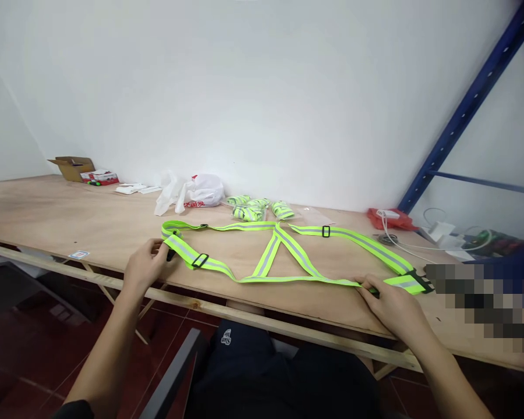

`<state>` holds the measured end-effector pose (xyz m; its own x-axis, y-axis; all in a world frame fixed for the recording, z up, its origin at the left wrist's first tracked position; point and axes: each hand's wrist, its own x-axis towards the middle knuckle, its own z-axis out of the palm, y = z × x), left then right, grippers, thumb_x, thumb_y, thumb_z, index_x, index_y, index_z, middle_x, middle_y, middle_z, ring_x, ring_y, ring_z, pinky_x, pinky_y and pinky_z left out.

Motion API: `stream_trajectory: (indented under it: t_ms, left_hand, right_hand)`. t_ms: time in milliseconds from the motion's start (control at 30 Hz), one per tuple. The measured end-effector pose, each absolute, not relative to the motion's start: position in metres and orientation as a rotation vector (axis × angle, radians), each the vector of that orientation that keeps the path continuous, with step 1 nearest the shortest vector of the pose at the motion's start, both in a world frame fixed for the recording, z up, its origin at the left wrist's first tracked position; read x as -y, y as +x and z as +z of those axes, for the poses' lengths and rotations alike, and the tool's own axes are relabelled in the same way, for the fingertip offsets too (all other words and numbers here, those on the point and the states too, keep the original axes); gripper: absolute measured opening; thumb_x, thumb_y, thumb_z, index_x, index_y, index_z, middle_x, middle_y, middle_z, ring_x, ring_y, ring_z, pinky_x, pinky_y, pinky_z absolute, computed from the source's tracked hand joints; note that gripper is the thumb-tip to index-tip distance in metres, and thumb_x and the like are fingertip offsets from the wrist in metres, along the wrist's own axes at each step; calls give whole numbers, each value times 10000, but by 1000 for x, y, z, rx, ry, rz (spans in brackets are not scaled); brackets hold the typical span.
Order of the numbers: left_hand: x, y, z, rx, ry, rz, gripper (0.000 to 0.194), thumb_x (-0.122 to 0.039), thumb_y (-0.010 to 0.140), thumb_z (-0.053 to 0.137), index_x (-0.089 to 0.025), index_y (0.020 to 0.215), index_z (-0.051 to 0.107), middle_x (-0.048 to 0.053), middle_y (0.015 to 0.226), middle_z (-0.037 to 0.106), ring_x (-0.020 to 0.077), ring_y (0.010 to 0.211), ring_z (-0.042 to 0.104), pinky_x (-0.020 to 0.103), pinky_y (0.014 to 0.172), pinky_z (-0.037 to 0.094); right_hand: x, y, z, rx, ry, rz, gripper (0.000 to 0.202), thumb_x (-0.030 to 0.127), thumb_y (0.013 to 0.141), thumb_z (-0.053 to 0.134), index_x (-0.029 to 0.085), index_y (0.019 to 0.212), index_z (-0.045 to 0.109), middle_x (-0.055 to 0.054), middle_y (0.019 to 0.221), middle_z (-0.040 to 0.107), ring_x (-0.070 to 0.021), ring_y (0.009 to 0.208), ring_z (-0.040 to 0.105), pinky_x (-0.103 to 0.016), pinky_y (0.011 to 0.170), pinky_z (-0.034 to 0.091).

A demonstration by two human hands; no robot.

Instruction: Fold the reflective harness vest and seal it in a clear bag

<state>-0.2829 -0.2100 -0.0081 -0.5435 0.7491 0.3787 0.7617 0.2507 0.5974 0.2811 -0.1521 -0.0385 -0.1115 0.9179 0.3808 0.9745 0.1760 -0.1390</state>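
Observation:
A neon yellow reflective vest (297,254) made of elastic straps with grey stripes lies spread across the wooden table. At its left end, my left hand (146,263) pinches the strap beside a black buckle part. My right hand (390,305) grips the lower strap toward the right end, its fingers closed around it. Black slide adjusters (326,231) sit on the straps. A black buckle (422,281) is at the far right end, just past my right hand. The two middle straps form an upside-down V.
Several folded reflective vests in clear bags (248,210) lie behind the straps. A white plastic bag (206,190), an open cardboard box (73,168) and a red-and-white box (99,177) stand along the back. White cables, a red bag (390,219) and a blue metal frame (463,110) are at right.

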Motion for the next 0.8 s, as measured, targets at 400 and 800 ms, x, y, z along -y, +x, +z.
stream_trajectory:
  t_ms: [400, 800]
  left_hand:
    - [195, -292, -14, 2102, -2247, -876, 437, -398, 808, 471, -175, 1124, 674, 104, 1194, 716, 284, 1108, 655, 369, 1006, 480]
    - [205, -357, -4, 2241, -2242, -746, 557, -544, 804, 444, -168, 1165, 640, 86, 1239, 699, 285, 1167, 625, 359, 1058, 461]
  right_hand:
    - [149, 285, -48, 2080, -1780, -243, 162, 337, 867, 521, 281, 858, 673, -22, 789, 762, -256, 672, 697, -297, 532, 417]
    - [146, 288, -44, 2169, -1832, -206, 455, 322, 909, 379, 269, 1168, 749, 3, 1226, 714, -319, 1096, 695, -444, 885, 572]
